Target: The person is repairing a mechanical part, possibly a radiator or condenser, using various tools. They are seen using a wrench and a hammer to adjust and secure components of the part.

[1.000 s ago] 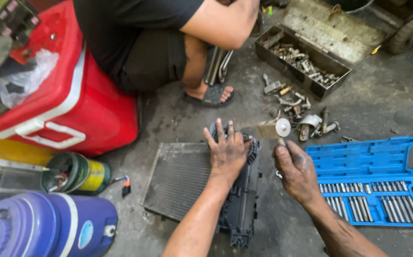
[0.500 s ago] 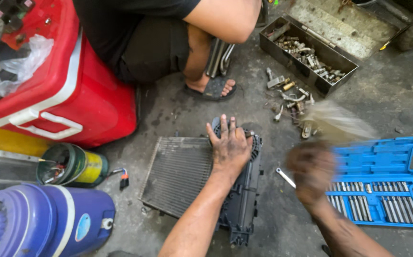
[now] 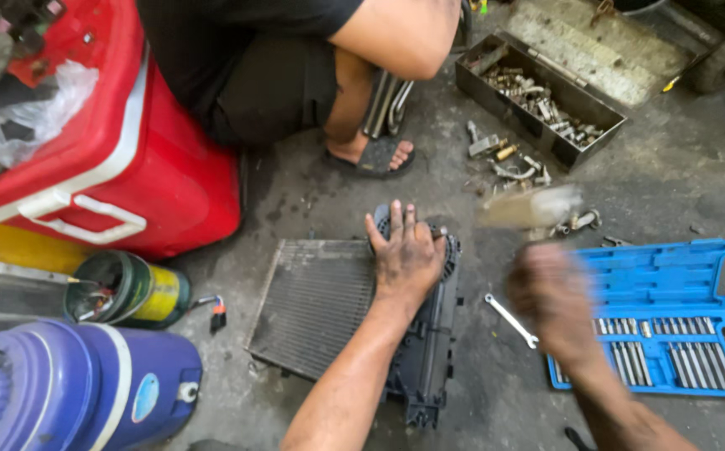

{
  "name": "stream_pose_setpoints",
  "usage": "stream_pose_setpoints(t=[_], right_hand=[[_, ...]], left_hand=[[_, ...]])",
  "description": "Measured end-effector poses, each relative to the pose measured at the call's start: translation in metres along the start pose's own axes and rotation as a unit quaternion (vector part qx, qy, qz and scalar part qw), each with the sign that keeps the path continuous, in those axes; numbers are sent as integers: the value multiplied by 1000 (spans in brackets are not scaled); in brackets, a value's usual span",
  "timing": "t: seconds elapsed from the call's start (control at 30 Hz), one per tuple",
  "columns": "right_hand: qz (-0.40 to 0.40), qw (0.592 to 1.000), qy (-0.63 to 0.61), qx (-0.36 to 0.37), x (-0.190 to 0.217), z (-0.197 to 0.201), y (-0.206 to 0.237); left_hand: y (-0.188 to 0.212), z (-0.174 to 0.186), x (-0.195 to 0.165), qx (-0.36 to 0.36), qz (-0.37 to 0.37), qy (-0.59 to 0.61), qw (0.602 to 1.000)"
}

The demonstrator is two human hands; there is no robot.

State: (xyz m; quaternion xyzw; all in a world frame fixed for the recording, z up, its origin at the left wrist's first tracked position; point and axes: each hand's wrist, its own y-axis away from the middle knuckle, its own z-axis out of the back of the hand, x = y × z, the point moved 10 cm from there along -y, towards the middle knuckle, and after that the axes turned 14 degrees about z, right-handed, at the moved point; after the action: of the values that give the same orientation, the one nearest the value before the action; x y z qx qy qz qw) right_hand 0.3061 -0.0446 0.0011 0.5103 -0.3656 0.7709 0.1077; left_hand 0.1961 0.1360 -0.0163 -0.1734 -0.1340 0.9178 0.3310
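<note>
Left hand (image 3: 408, 255) is pressed flat, fingers spread and gripping nothing, on the top of the black fan shroud (image 3: 429, 334) that lies with the finned condenser (image 3: 316, 305) on the oily concrete floor (image 3: 679, 167). Right hand (image 3: 550, 296) is a blur, raised beside the shroud; a pale smeared object (image 3: 529, 207) sits just above it, and whether those fingers grip it I cannot tell. A small wrench (image 3: 511, 320) lies between shroud and open blue socket case (image 3: 671, 317). Risk here: if that blurred hand lands off-target, it could bend the soft fins or catch the bracing fingers. The slick floor could let the assembly skate. Another person's sandalled foot (image 3: 375, 154) is close, by the red cooler (image 3: 112, 167).
</note>
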Motion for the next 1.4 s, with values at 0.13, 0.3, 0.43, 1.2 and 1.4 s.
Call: stream_pose_setpoints(t=[0.13, 0.3, 0.43, 1.2, 1.4], right_hand=[[258, 925, -244, -132, 35, 28, 10], [-229, 885, -406, -14, -75, -45, 42], [74, 863, -475, -155, -31, 8, 20], [-40, 901, -412, -130, 36, -18, -23], [-44, 987, -146, -58, 45, -7, -24]], left_hand=[[2, 2, 1, -5, 3, 1, 1000], [2, 4, -3, -21, -13, -12, 1000], [3, 0, 1, 3, 5, -1, 1000], [0, 2, -3, 6, 1, -15, 1000], [2, 3, -4, -24, -9, -25, 999]])
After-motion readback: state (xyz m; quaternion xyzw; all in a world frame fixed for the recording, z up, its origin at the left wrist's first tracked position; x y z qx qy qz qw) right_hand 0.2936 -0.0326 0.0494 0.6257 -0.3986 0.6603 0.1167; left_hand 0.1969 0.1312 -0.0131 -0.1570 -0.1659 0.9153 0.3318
